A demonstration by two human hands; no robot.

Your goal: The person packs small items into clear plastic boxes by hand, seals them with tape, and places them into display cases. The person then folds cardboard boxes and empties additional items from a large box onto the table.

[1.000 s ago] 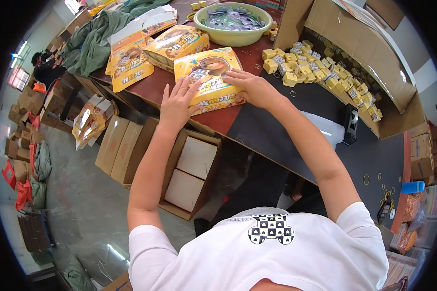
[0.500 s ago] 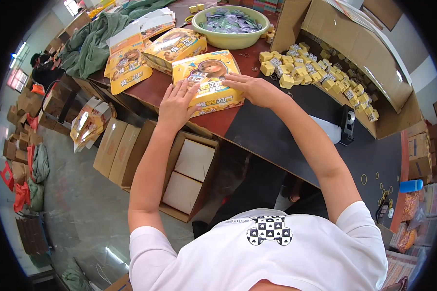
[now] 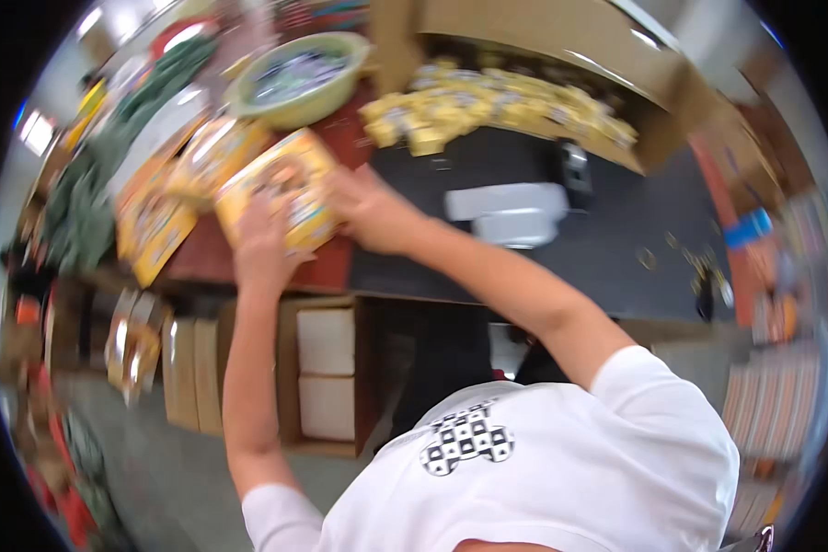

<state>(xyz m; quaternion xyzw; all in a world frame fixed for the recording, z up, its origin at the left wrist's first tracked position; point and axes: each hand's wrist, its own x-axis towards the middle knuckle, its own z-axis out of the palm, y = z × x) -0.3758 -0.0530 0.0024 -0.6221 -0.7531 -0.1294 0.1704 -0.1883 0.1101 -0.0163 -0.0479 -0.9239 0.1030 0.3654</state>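
A yellow printed box (image 3: 290,179) sits on the red part of the table, blurred by motion. My left hand (image 3: 265,237) lies at its near left side, fingers pointing up over the top. At the box's right edge is my right hand (image 3: 370,207), its fingers smeared by the blur. Just left of it stand another yellow box (image 3: 213,155) and an unfolded yellow carton (image 3: 152,235). Whether either hand grips the box is hard to tell.
Behind the boxes stands a pale green basin (image 3: 299,83) of small packets. Many small yellow blocks (image 3: 469,101) lie before a cardboard box (image 3: 561,46). A tape dispenser (image 3: 575,175) and a clear plastic piece (image 3: 511,212) rest on the black mat (image 3: 432,248).
The view has swung toward the right, so the table and boxes appear turned and shifted left. Both hands remain at the same yellow box. More of the clear plastic on the mat shows.
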